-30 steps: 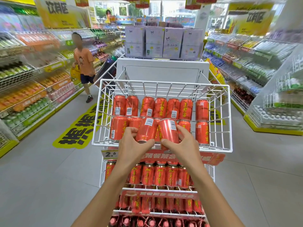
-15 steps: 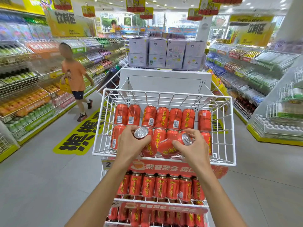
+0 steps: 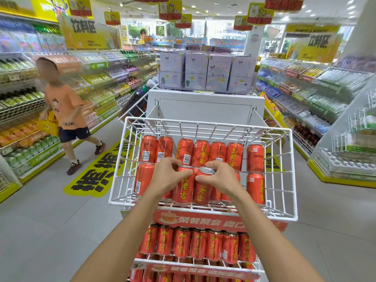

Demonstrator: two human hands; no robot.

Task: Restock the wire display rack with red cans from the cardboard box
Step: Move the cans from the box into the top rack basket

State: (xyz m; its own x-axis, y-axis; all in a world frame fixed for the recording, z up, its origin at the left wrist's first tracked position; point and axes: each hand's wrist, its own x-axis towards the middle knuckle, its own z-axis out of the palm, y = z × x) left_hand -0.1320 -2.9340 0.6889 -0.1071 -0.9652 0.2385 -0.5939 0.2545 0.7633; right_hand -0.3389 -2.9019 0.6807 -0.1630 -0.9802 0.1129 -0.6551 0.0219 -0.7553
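Note:
A white wire display rack [image 3: 293, 180] stands in front of me, its top basket holding two rows of upright red cans [image 3: 255, 157] with yellow lettering. My left hand [image 3: 168, 176] grips one red can [image 3: 184, 189] near its top, standing upright at the basket's front. My right hand [image 3: 220, 179] holds a second red can [image 3: 201, 192] beside it, fingers around its silver lid. The two cans touch. Lower tiers carry more red cans [image 3: 197, 243]. No cardboard box is in view.
A person in an orange shirt [image 3: 65, 110] walks along the aisle at left, past drink shelves [image 3: 18, 110]. Behind the rack stands a white cabinet [image 3: 205, 106] topped with purple cartons [image 3: 205, 72]. More shelves [image 3: 305, 94] line the right side.
Both hands turned their cans from tilted to upright and set them side by side at the basket's front. The person at left walked nearer along the aisle.

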